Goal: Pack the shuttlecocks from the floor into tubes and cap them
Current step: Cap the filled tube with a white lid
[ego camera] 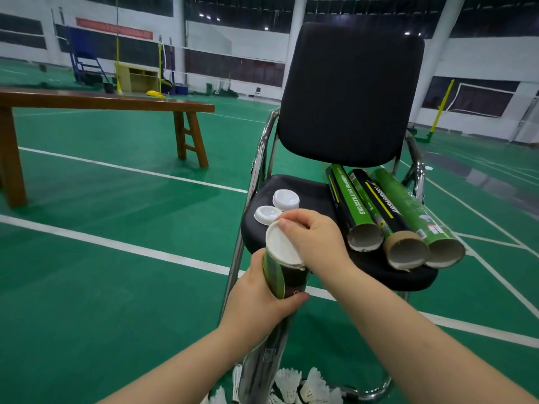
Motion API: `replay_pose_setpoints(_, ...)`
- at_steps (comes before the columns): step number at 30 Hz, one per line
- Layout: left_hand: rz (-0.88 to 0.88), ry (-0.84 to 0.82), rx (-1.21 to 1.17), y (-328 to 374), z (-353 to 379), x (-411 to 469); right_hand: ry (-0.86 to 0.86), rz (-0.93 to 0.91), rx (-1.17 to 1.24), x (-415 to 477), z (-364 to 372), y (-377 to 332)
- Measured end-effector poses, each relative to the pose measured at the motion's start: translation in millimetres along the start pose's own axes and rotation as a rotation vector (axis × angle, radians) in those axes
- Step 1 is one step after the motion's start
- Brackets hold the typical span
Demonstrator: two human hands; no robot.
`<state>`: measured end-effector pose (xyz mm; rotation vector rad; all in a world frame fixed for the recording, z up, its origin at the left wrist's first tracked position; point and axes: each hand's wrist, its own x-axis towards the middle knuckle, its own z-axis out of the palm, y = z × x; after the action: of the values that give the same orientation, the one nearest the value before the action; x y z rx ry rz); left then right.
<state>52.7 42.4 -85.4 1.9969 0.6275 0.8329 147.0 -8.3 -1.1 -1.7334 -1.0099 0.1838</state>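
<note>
**Capping position.** The left hand [262, 304] gripped the held tube [280, 275] just below its upper end, at lower centre of the frame, with fingers and thumb wrapped round the barrel. This grip kept the tube near upright and braced it against downward pressure. The right hand [318, 240] pinched the white cap [283, 246] at its far rim, thumb on top. The cap sat on the tube mouth at a slight tilt; whether it was fully seated could not be determined. The cap hid the tube's contents. The step in hand was judged to be capping.

**Staged parts.** Two spare caps [286, 200] lay on the left part of the chair [315, 196] seat, just beyond the capped end and near the right hand. Three open tubes [382, 217] lay side by side on the right part of the seat, touching, mouths toward the camera, probably so that each could be lifted and loaded without turning.

**Remaining stock.** Loose shuttlecocks [315, 383] lay on the floor [116, 258] at the bottom edge of the frame, beside the lower end of the held tube. A wooden bench [102, 102] stood well apart at upper left.
</note>
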Motion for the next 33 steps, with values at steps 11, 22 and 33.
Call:
replay_pose_setpoints(11,0.100,-0.083,0.090,6,-7,-17,-0.105,0.090,-0.076,-18,-21,-3)
replay_pose_setpoints(22,0.102,-0.113,0.150,5,-3,-25,-0.045,0.078,-0.106,-36,-22,10)
replay_pose_setpoints(33,0.086,-0.118,0.157,9,-1,-29,-0.005,-0.115,-0.523,-45,-16,9)
